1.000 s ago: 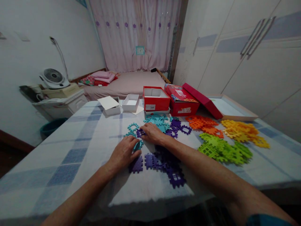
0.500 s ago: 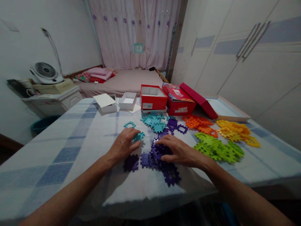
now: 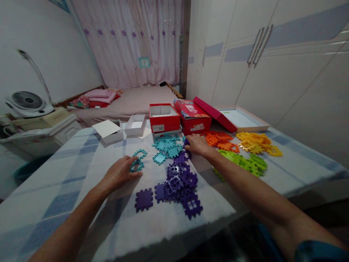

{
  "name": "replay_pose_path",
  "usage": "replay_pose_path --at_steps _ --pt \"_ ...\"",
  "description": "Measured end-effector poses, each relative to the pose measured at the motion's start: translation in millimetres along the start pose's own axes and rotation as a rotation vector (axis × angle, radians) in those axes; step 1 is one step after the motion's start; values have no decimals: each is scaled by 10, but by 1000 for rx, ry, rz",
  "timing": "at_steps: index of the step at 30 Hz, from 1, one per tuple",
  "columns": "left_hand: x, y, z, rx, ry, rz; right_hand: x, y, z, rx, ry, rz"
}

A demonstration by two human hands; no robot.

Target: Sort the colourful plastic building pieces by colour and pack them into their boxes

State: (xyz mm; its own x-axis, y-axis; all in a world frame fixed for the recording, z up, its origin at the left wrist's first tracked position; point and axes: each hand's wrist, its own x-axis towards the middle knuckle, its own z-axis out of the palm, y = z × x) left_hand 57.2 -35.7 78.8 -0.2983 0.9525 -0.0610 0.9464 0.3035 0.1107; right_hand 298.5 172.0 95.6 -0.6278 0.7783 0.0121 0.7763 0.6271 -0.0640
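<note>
**Left hand point(image 3: 120, 173) and right hand point(image 3: 197, 145) at either side of purple pile point(image 3: 178, 191)**

We see both arms stretched forward. Left: back up, thumb and fingers spread, at 2 turquoise frames point(image 3: 139, 160) left of the pile. Right: fingers bent down over purple pieces just beyond the pile; can't tell if pinching. Pile: glossy, toothed squares, some window-gridded, overlapping, too jumbled to count. We count 1 solid purple square point(image 3: 144, 199) left of it, 1 turquoise heap point(image 3: 167, 145) beyond; 1 orange heap point(image 3: 219, 140), 1 yellow heap point(image 3: 256, 142), 1 green heap point(image 3: 242, 162) beyond right.
</note>
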Motion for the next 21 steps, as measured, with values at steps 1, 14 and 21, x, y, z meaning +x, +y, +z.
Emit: replay_pose_path --at_steps 1,14,21 --pt "20 11 18 -23 14 16 25 5 21 4 -8 14" --pt "417 595 141 -189 234 104 21 218 -13 124 94 -34" --pt "-660 345 -87 -253 -206 91 -708 303 -179 417 -145 -341"
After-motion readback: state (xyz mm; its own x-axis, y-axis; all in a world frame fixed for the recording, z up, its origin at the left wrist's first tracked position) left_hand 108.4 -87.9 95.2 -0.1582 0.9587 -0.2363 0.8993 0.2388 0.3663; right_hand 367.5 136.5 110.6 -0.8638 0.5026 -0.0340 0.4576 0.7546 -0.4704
